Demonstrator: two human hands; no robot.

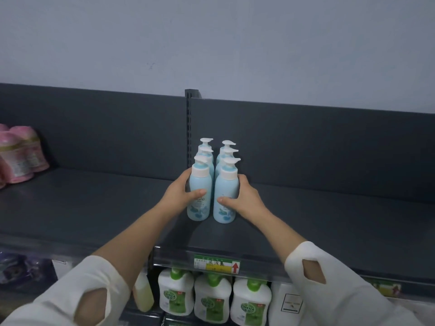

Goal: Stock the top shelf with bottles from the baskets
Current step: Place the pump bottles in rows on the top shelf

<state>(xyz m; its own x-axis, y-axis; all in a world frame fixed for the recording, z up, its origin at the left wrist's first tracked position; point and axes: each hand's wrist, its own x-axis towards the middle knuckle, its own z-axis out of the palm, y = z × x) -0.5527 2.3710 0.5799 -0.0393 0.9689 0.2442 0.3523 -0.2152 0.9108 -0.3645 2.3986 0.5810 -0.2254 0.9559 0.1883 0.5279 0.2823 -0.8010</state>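
Two grips at frame centre: our left hand (180, 194) wraps the left pump bottle (199, 181), our right hand (246, 200) the right pump bottle (226, 187); we should slide both back squarely, kept upright.

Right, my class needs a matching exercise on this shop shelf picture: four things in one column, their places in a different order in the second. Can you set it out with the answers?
Things
1. pink bottles
2. light blue pump bottles
3. white bottles with green caps
4. price label

Places
A. underneath the top shelf
B. far left of the top shelf
C. on the top shelf's front edge
D. middle of the top shelf, in two rows

Pairs: 1-B, 2-D, 3-A, 4-C
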